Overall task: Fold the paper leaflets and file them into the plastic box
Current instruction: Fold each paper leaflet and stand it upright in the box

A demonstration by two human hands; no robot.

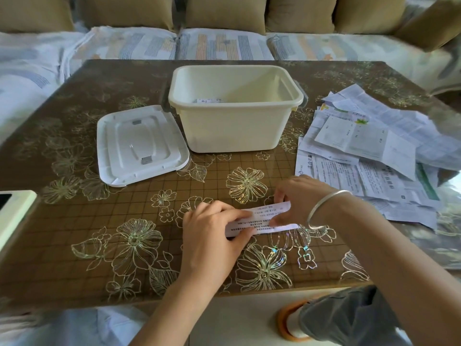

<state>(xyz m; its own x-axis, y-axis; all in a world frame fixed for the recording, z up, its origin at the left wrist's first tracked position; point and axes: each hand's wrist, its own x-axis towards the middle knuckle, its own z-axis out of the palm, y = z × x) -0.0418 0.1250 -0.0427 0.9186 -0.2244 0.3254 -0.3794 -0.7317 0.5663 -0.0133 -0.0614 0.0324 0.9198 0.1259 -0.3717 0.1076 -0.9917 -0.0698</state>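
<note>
I see bare table [99, 221] at near left, between the lid [141, 146] and the near edge, with a white device [15, 216] on the far-left rim. Ahead, the plastic box [234, 131] stands open-topped, reachable from above, the lid just beside its left wall. The leaflet pile [369, 156] covers the right side, close to the box, and the folded leaflet [264, 218] lies in the near middle.
</note>
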